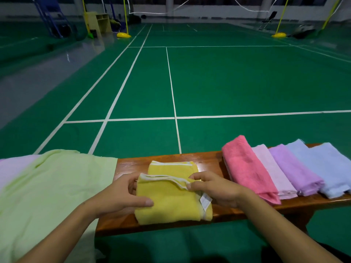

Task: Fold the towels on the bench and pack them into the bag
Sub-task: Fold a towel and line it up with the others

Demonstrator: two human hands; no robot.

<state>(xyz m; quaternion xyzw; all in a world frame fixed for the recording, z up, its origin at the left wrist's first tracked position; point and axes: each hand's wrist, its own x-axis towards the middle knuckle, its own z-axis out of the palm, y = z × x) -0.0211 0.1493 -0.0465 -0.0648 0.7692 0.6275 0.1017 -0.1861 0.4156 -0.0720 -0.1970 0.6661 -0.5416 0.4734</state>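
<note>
A yellow towel with white trim lies partly folded on the wooden bench in front of me. My left hand grips its left edge, thumb on top and fingers tucked under the fold. My right hand pinches the white-trimmed upper layer at the right side. Folded towels lie in a row on the right: pink, pale pink, purple and light blue. A pale green towel is spread unfolded over the bench's left end. No bag is in view.
A lilac cloth shows at the far left under the green towel. Beyond the bench stretches a green court floor with white lines. Yellow net posts and a wooden cabinet stand far back.
</note>
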